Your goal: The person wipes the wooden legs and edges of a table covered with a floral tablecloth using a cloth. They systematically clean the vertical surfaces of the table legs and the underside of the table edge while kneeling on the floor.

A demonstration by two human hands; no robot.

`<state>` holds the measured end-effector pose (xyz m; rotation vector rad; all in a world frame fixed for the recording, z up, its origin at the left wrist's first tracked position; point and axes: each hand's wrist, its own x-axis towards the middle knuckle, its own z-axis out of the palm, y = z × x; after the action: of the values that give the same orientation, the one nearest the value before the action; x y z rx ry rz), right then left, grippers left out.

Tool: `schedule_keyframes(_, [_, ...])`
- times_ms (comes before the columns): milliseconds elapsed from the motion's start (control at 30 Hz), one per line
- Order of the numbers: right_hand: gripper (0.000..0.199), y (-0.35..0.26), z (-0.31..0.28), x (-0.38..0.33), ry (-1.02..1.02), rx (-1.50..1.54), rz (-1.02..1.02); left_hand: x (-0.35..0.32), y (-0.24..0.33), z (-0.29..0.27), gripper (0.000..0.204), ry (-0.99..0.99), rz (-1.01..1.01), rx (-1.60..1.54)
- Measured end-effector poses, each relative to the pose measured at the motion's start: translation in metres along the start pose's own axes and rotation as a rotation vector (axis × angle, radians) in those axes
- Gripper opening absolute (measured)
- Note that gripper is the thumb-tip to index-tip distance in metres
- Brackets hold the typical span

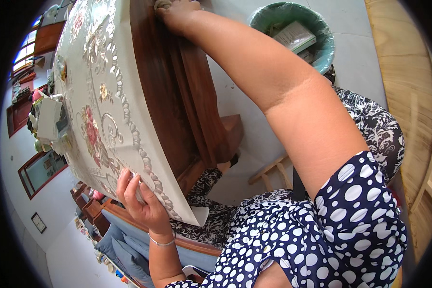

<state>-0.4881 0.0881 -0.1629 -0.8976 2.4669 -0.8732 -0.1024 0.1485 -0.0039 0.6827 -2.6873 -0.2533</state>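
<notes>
My right arm stretches along the dark wooden side of a low table (170,96). At its end my right hand (177,17) is closed on a small beige-grey cloth (162,4) against the wood, close to the upper picture edge. A white tablecloth (129,144) with embossed silver scrolls and pink flowers covers the tabletop. My left hand (141,199) rests on this cover near a corner, its fingers extended and a bracelet at the wrist. Nothing shows in that hand.
A green bin (329,45) with a plastic liner and a small box inside stands beyond my right arm. Boxes and small items (50,117) sit on the table's far side. A blue-cushioned wooden sofa (125,247) lies past my left hand.
</notes>
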Motion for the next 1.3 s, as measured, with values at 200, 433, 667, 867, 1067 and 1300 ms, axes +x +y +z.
schedule_keyframes(200, [0.032,0.004,0.021,-0.069,0.091,-0.163,-0.267,-0.004,0.0,-0.001,0.015,0.036,-0.005,0.015])
schedule_keyframes(433, [0.03,0.003,0.038,-0.164,0.076,-0.183,-0.362,-0.001,-0.005,0.003,0.014,0.059,0.035,-0.02])
schedule_keyframes(667, [0.032,-0.021,0.052,-0.241,-0.052,-0.312,-0.399,-0.002,-0.009,0.005,0.013,0.089,0.053,-0.029])
schedule_keyframes(867, [0.031,-0.038,0.064,-0.291,-0.174,-0.357,-0.415,-0.001,-0.015,0.009,0.013,0.102,0.077,-0.033])
schedule_keyframes(1067, [0.03,-0.043,0.057,-0.319,-0.369,-0.258,-0.479,-0.002,-0.019,0.01,0.013,0.123,0.082,-0.04])
schedule_keyframes(1300, [0.049,-0.005,0.028,-0.265,-0.294,0.703,-0.238,0.0,-0.017,0.009,0.013,0.103,0.081,-0.012])
